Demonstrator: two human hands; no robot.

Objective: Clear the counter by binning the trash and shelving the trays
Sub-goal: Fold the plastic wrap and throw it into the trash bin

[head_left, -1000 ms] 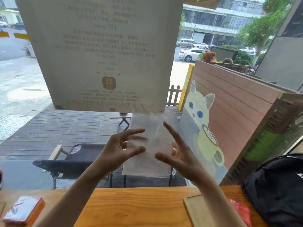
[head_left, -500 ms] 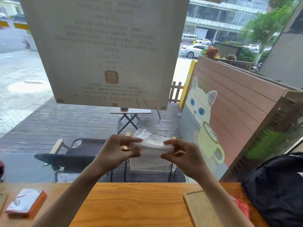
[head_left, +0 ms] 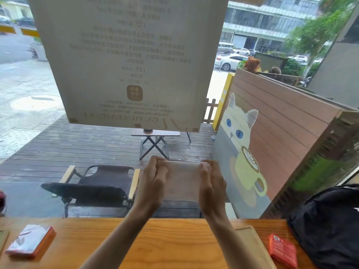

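Note:
I hold a clear plastic wrapper (head_left: 182, 181) up in front of the window, above the wooden counter (head_left: 169, 243). My left hand (head_left: 153, 179) grips its left edge and my right hand (head_left: 210, 183) grips its right edge, fingers curled over the top. The wrapper is folded to a flat rectangle between them. A pale wooden tray (head_left: 254, 247) lies on the counter at the lower right, partly behind my right forearm.
An orange box in shiny wrap (head_left: 30, 240) lies at the counter's left. A red packet (head_left: 282, 250) rests right of the tray, beside a black backpack (head_left: 328, 226). A large paper poster (head_left: 128, 59) hangs on the window glass just beyond the counter.
The wrapper hung long and loose between my spread fingers; both hands have since closed on it and folded it down into a shorter flat rectangle, held slightly lower.

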